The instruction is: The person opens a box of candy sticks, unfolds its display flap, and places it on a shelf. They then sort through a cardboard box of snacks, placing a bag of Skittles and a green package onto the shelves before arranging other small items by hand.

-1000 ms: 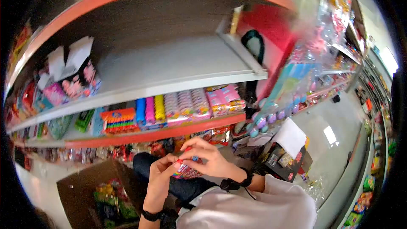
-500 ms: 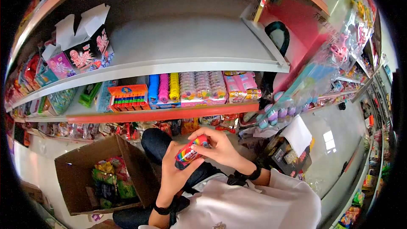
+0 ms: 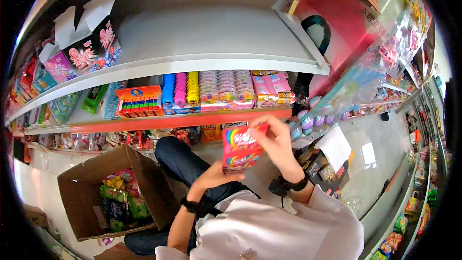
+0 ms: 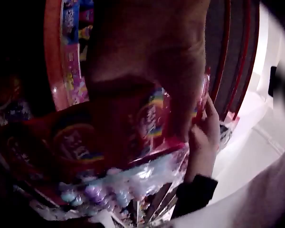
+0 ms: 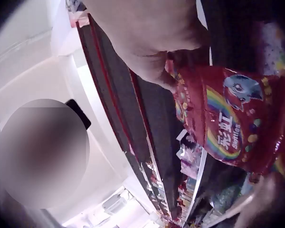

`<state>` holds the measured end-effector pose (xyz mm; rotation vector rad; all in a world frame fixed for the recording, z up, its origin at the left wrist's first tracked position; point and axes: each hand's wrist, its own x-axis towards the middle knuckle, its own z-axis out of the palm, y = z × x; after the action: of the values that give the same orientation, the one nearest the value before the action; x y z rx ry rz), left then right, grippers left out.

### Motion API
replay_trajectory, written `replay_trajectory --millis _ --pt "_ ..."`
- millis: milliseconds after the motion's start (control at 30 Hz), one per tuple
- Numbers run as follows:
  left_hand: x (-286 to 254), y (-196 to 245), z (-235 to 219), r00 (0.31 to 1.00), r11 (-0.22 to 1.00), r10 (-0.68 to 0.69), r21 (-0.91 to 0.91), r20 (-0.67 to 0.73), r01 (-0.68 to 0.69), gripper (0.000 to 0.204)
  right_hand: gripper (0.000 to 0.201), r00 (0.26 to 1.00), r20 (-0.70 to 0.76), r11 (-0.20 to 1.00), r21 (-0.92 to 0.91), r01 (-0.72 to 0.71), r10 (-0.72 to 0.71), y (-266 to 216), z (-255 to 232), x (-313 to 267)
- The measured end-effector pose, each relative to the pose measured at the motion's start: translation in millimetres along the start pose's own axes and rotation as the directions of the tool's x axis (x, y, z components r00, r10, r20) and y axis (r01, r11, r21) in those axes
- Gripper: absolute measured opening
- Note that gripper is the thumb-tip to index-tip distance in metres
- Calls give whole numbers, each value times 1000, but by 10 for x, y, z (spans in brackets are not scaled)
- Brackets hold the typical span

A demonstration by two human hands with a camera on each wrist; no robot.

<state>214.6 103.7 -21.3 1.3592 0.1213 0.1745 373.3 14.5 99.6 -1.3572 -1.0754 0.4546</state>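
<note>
A red strip of Skittles candy packets (image 3: 240, 147), printed with rainbows, hangs unfolded between my two hands in the head view. My right hand (image 3: 276, 142) pinches its upper right edge between thumb and fingers. Lower down, my left hand (image 3: 214, 177) grips the bottom end. The right wrist view shows one packet (image 5: 228, 114) close up, with a rainbow, white lettering and a blue cartoon figure. In the dark left wrist view, several joined packets (image 4: 76, 142) run beneath my left hand (image 4: 152, 52).
A cardboard box (image 3: 77, 202) with bagged snacks stands on the floor at left. Ahead, a lower shelf (image 3: 192, 120) carries an orange box (image 3: 139, 101) and colourful candy packs. An opened black box (image 3: 89, 50) sits on the upper shelf. Another black box (image 3: 313, 168) is at right.
The bundled candy pack has been unfolded into a longer strip. My right hand has moved up and to the right, away from the left hand, which has shifted slightly right.
</note>
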Motion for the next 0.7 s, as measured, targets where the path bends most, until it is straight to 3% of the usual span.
replay_trajectory --millis 100,133,167,233,267,333,400,433,533,633,667,700 --pt "241 -115 233 991 981 -112 -151 72 122 50 14 970 -156 982 68 -176 185 312 -234 159" --pt "303 -107 294 986 968 -141 -198 84 155 49 14 943 -154 911 344 -228 294 460 -271 174" --pt "370 -117 329 994 985 -92 -143 63 100 48 19 883 -21 783 471 -406 470 683 -432 142" --pt "509 -143 372 1000 999 19 -29 19 -19 46 32 816 106 588 642 -493 568 947 -598 -21" --pt "555 -127 412 999 998 29 -59 -37 -31 44 37 767 95 528 671 -520 635 959 -646 -79" --pt "610 -230 457 999 981 -46 -187 -17 42 43 48 647 83 397 728 -558 758 983 -701 -240" --pt "623 -222 487 989 945 -148 -290 23 148 40 57 692 -30 589 551 -591 721 466 -526 -443" --pt "626 -191 518 988 933 -152 -333 -20 137 39 60 672 8 541 586 -603 740 632 -577 -544" --pt "650 -59 593 978 908 -170 -405 -119 109 36 64 608 231 238 771 -591 760 958 -750 -827" --pt "757 202 584 955 950 -22 -305 -295 -72 34 65 794 102 542 678 -497 600 989 -659 -1054" --pt "842 207 546 945 964 67 -224 -321 -144 33 55 863 140 660 589 -466 485 793 -618 -984" --pt "880 338 515 940 964 110 -198 -323 -180 32 51 878 126 783 407 -470 462 777 -651 -952"
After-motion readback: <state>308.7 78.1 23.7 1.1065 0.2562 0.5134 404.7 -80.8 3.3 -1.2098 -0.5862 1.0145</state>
